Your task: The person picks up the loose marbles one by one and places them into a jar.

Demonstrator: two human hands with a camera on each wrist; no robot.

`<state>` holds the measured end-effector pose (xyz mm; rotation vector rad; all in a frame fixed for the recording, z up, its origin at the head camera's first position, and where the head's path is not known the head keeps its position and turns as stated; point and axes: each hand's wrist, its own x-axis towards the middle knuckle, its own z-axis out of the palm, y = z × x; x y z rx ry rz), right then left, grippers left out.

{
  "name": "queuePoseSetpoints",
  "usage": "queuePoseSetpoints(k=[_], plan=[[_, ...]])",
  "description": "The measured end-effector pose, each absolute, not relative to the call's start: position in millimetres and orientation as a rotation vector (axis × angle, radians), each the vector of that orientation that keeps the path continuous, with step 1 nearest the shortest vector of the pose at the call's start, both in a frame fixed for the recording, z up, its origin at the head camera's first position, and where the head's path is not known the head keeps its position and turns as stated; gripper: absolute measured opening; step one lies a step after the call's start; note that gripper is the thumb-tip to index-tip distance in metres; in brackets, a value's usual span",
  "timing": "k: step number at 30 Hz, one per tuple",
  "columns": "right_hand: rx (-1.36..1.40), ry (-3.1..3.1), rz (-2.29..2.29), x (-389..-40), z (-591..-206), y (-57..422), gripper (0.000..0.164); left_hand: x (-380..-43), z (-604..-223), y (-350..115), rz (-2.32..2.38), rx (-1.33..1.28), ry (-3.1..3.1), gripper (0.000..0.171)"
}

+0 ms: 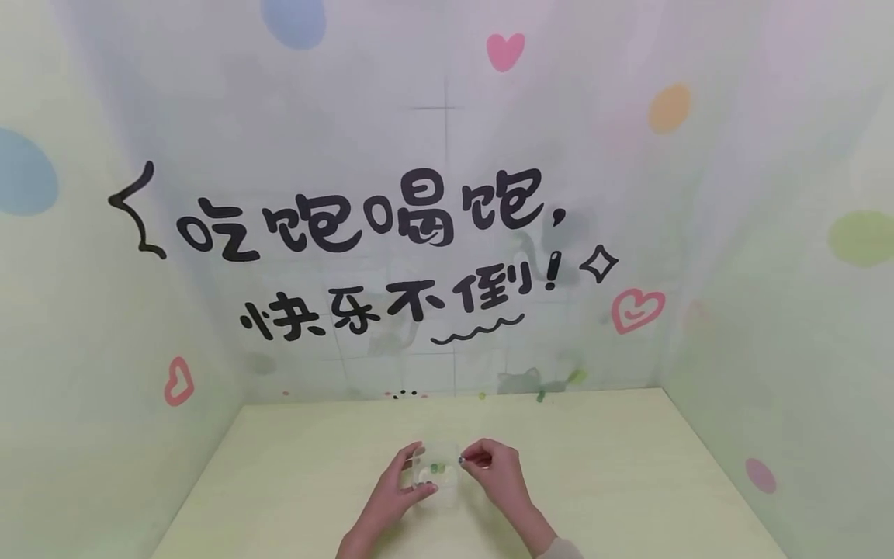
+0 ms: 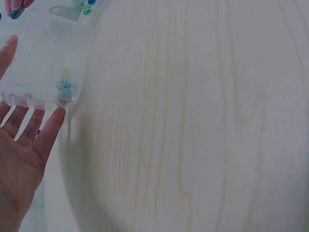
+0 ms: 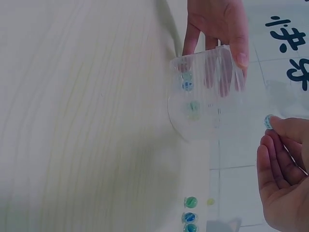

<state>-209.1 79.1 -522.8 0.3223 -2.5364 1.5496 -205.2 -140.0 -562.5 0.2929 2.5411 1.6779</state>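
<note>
A clear plastic box [image 1: 445, 491] is gripped by my left hand [image 1: 393, 494], its thumb on the near side and its fingers spread along the other side. Several green and blue glass marbles [image 1: 438, 468] show inside the box; in the right wrist view some marbles [image 3: 187, 85] show through its wall, close to the left fingers. My right hand [image 1: 499, 472] is just right of the box rim, pinching a blue-green marble [image 3: 269, 122] between thumb and fingertip. The other right fingers are loosely curled in the right wrist view [image 3: 285, 169].
In the right wrist view, a line of green and blue marbles [image 3: 191, 202] lies on the pale wooden table [image 1: 314, 442], to the right of the box. A printed wall covering [image 1: 377, 365] with black lettering rises at the table's far edge, with side panels left and right.
</note>
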Motion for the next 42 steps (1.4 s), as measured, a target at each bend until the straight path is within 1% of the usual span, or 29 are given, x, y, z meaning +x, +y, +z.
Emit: queuePoseSetpoints(k=[6,26,42], plan=[[0.361,-2.551,1.542,-207,-521,72,0.007,-205,-563,-141,1.712,0.301,2.527,0.077],[0.446,-2.57,1.494,-207,-521,64,0.009,-203,-558,-141,1.721,0.294,2.523,0.078],[0.409,-2.583,1.465,-205,-522,65,0.012,-204,-564,-143,1.729,0.335,2.528,0.076]])
